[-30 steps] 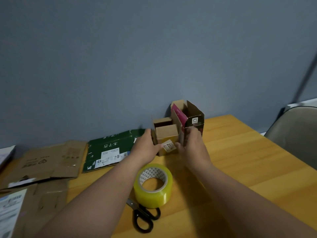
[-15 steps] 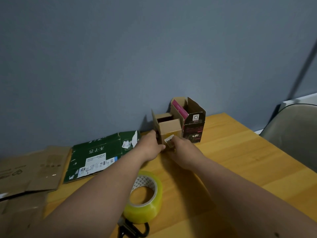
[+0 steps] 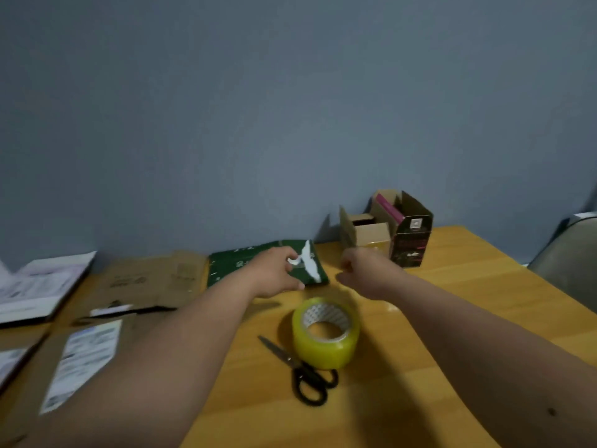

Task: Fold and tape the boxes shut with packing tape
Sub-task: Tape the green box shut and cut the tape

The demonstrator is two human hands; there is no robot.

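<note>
Blue-grey wall fills the upper part of the view, and below it runs the wooden worktop (image 3: 452, 318); I take the roll of yellow packing tape (image 3: 325, 333) as my landmark, lying on its side near the middle of the worktop; black-handled scissors (image 3: 300, 371) lie just beside the roll on its near left, their handles touching or almost touching it; beyond the roll to the left lies a flattened green box (image 3: 258, 260) with torn white label scraps on it, and my left hand (image 3: 274, 273) rests over its near edge, fingers bent toward the green surface, though I cannot tell whether it grips anything; my right hand (image 3: 365, 270) hovers beyond the roll to the right, fingers curled loosely, holding nothing I can see; farther back to the right of the roll, against the wall, stands a small brown box (image 3: 365, 232) with its flaps up, touching a taller dark box (image 3: 408, 237), also open at the top; far left of the roll lie flattened brown cardboard sheets (image 3: 155, 279) and papers (image 3: 42, 286).
</note>
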